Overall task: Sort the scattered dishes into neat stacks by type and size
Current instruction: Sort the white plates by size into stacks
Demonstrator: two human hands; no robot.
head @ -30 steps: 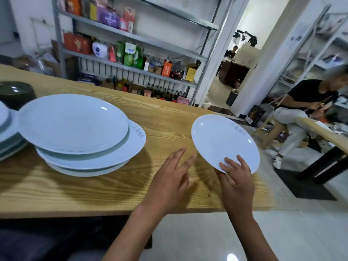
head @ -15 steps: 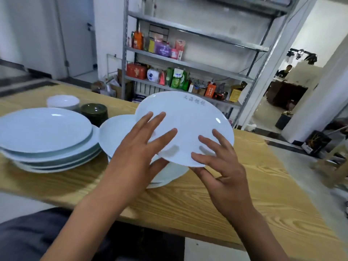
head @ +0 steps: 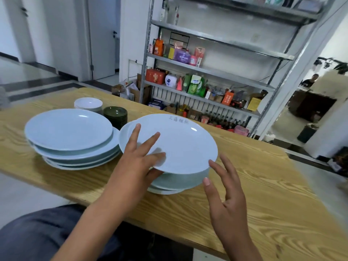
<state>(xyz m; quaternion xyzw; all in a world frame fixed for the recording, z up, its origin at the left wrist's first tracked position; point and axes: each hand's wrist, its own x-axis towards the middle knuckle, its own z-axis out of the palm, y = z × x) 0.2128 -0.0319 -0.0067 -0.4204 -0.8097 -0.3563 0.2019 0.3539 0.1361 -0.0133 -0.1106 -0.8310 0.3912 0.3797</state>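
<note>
pale blue plate (head: 180, 146) (tilted), atop smaller stack (head: 175, 183)

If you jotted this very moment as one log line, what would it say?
step: stacking plate | left hand: holds top plate | right hand: open, off rim | stack: uneven | table: wood

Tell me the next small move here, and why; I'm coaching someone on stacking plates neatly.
Probably let the left hand slide out and nudge the top plate square. The plate sits on the smaller stack but overhangs it toward the right, with the thumb apparently under its near rim and the fingers on top. The right hand is open beside the rim, free to steady it.
</note>
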